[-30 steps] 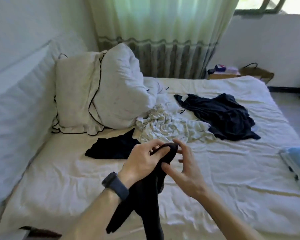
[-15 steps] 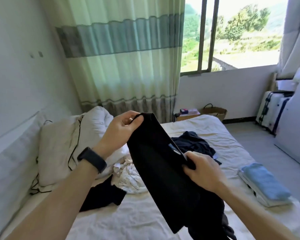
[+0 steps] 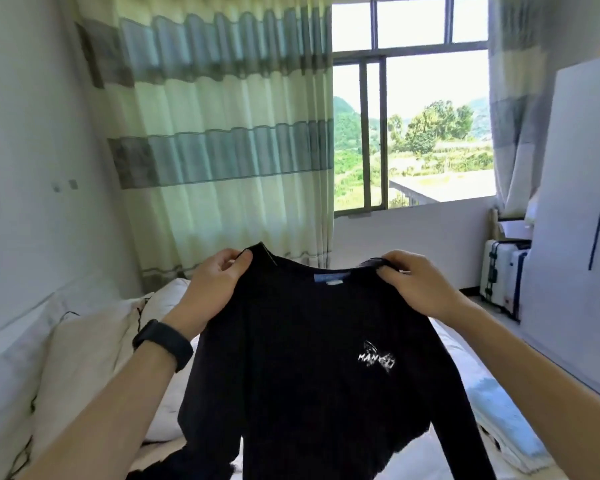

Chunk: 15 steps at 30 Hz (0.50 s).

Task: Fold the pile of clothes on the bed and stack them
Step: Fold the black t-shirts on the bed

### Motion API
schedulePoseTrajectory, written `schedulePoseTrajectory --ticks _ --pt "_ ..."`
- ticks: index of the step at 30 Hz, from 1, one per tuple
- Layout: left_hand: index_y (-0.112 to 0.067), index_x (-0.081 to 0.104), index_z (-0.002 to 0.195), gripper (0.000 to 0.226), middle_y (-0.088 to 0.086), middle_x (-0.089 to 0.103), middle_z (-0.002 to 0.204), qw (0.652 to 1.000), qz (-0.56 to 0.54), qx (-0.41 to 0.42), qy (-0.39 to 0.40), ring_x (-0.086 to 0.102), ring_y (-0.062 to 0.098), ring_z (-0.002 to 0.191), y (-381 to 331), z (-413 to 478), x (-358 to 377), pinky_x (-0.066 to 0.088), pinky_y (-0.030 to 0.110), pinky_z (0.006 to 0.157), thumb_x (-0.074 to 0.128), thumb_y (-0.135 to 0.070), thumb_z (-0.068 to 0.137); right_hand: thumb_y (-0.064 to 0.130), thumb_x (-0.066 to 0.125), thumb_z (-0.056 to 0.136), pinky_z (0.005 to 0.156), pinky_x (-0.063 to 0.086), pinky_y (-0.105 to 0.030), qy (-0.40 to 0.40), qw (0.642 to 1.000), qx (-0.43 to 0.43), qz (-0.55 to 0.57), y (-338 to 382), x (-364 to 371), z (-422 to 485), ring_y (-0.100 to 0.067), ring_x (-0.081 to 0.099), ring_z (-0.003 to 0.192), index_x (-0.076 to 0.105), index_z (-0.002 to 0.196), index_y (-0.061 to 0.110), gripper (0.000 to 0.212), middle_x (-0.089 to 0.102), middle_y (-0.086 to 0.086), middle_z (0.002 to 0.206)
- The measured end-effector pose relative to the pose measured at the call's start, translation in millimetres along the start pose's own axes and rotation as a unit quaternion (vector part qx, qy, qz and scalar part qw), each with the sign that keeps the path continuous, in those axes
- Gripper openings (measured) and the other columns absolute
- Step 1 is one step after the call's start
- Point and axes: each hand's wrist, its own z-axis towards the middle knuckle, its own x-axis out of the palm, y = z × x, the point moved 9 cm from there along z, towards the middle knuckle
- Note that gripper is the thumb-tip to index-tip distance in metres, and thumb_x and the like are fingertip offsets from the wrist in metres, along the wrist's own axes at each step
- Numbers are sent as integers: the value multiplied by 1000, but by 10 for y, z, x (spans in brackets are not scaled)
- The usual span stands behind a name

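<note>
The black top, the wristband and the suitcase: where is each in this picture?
black top (image 3: 291,375): head view, chest fabric beside the white print.
wristband (image 3: 163,344): head view, black strap across the wrist.
suitcase (image 3: 503,271): head view, white side panel.

1. Blocked along the bed's (image 3: 458,362) left edge by white pillows (image 3: 84,358)
2. Screened over the bed's middle by the spread black shirt (image 3: 309,375), held aloft
3. Open over bare sheet toward the right edge, short of the folded blue stack (image 3: 499,417)

The shirt (image 3: 309,358) hangs above the bed (image 3: 461,362), between the left hand (image 3: 215,285) and the right hand (image 3: 416,282). Pillows (image 3: 84,358) lie at left, folded clothes (image 3: 506,420) at right, the window (image 3: 413,133) behind.
</note>
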Motion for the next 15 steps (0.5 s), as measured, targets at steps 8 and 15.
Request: schedulePoseTrajectory --ticks 8,15 --pt "-16 63 94 32 -2 73 85 976 182 13 117 68 16 78 -69 265 -299 53 34 76 56 -47 99 28 48 106 85 49 -40 36 997 -3 -74 377 149 266 -19 63 94 67 101 28 20 69 4 99" --pt "-31 58 86 22 6 67 68 988 120 93 20 56 16 57 -73 449 -708 47 35 61 54 -48 100 12 47 104 52 43 -23 78 993 83 30 478 523 380 -14 58 58 69 97 17 23 60 4 72"
